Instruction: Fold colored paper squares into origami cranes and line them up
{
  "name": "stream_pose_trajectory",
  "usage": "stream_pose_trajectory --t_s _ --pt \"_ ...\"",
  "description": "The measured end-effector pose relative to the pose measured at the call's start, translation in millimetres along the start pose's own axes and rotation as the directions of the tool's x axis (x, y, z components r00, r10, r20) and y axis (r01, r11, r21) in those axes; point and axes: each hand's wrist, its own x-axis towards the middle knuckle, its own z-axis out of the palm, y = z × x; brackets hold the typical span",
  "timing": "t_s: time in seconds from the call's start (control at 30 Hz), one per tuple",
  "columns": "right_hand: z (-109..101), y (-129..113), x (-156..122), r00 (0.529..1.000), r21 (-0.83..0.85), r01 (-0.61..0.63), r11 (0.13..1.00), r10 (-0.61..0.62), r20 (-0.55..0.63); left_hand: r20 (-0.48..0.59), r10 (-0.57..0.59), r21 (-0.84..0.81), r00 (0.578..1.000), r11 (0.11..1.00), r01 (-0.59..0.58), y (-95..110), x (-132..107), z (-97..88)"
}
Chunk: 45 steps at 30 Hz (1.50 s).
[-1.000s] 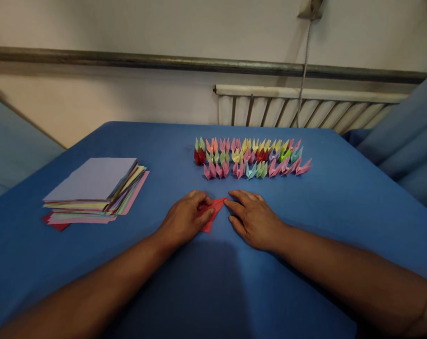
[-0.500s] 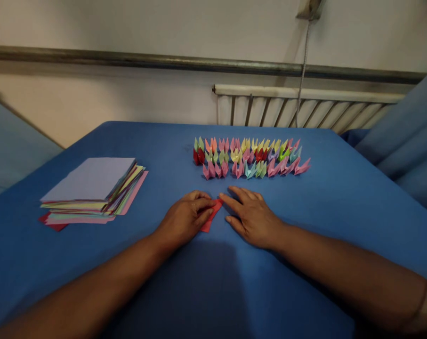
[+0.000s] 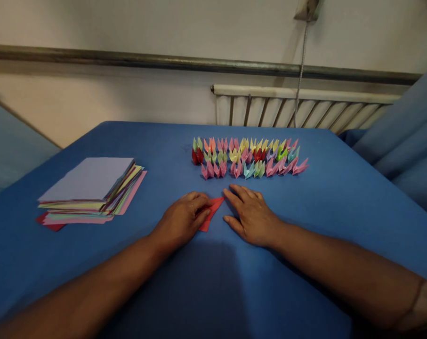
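A small piece of folded red paper (image 3: 211, 213) lies on the blue table in front of me, partly covered by fingers. My left hand (image 3: 185, 217) is closed on its left side, thumb and fingers pressing it against the surface. To the right, my right hand (image 3: 247, 212) rests with fingers spread, its index fingertip at the pointed upper right corner of the paper. Beyond both hands, colourful folded paper cranes (image 3: 248, 157) stand in three rows.
On the left sits a stack of square coloured paper (image 3: 89, 181), its edges uneven. Behind the blue table (image 3: 157, 141) are a wall rail (image 3: 146, 60) and a radiator (image 3: 305, 94) with a hanging cord. Blue fabric (image 3: 407, 127) hangs at the right.
The left fingers have shifted slightly left on the red paper, and more of its pointed upper right part shows. The right hand stays nearly in place, its index fingertip at the point.
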Motion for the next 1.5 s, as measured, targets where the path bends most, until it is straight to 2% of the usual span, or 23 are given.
stream_pose_trajectory --t_s 0.17,0.33,0.4,0.6,0.77,1.03,1.2,1.37,1.5 --pt "-1 2 0 0.999 -0.003 0.042 0.999 -0.042 0.016 0.032 0.075 0.116 0.997 0.990 -0.079 3 -2 -3.0" --pt "-2 2 1 1.000 -0.005 0.020 1.000 -0.020 -0.002 0.174 0.092 0.240 0.980 0.962 -0.133 16 -13 -17.5" --pt "-1 4 1 1.000 -0.001 0.024 1.000 -0.024 -0.014 0.196 0.088 0.256 0.977 0.957 -0.138 19 -18 -21.1" --pt "4 11 4 0.997 0.047 0.030 0.998 -0.026 -0.073 0.196 0.111 0.266 0.974 0.950 -0.162 17 -19 -20.0" --pt "7 15 6 0.993 0.106 0.052 0.993 -0.040 -0.108 0.226 0.070 0.250 0.972 0.960 -0.127 19 -18 -24.1" --pt "3 11 4 0.994 0.109 0.058 0.992 -0.047 -0.096 0.148 -0.010 0.333 0.989 0.942 -0.040 34 -15 -14.3" --pt "4 13 4 0.993 0.121 0.065 0.991 -0.053 -0.105 0.107 0.006 0.336 0.994 0.941 -0.042 28 -13 -8.2" --pt "7 13 9 0.987 0.140 0.066 0.988 -0.044 -0.155 0.120 0.023 0.310 0.993 0.949 -0.059 23 -11 -13.5" --pt "5 -5 7 0.996 0.093 0.043 0.995 -0.036 -0.079 0.174 0.074 0.298 0.982 0.946 -0.124 29 -19 -21.9"
